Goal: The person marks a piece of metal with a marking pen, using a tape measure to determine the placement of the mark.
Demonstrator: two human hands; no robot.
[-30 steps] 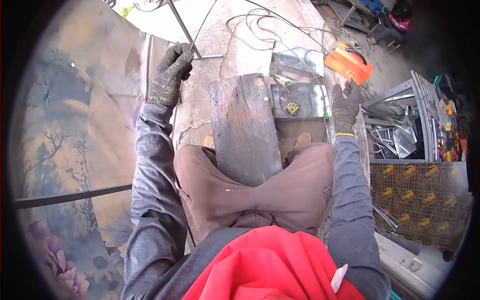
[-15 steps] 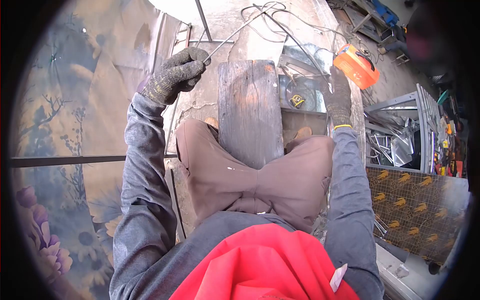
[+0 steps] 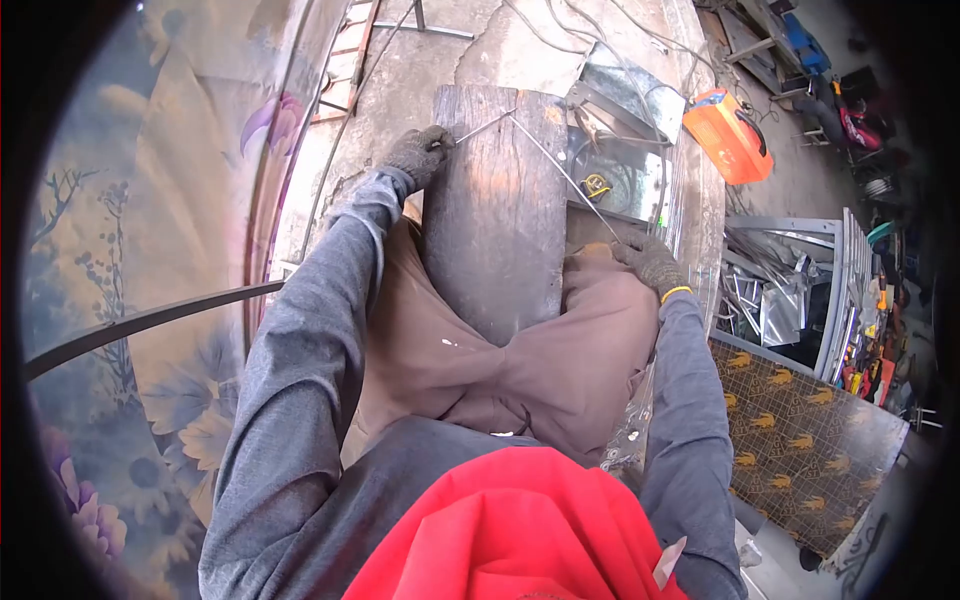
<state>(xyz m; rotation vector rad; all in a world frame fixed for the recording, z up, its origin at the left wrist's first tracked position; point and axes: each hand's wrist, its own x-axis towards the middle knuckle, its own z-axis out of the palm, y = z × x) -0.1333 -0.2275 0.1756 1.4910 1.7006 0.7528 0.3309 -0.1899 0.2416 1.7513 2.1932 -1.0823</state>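
A thin bent metal rod (image 3: 560,168) lies across the upper part of a dark wooden board (image 3: 495,220), its corner near the board's far end. My left hand (image 3: 420,157), in a grey knitted glove, is closed on the rod's left end beside the board's left edge. The gloved right hand (image 3: 650,262) is closed around the rod's other end, just above my right knee. The board stands between my legs.
An orange case (image 3: 728,137) stands at the upper right, near a sheet-metal piece (image 3: 625,85) and a yellow tape measure (image 3: 595,186). A metal frame with scraps (image 3: 785,228) is on the right. Floral fabric (image 3: 170,240) hangs at the left.
Both hands have come down and nearer to my body, the left also rightward. The rod's bent corner has dropped from beyond the board to over its far end.
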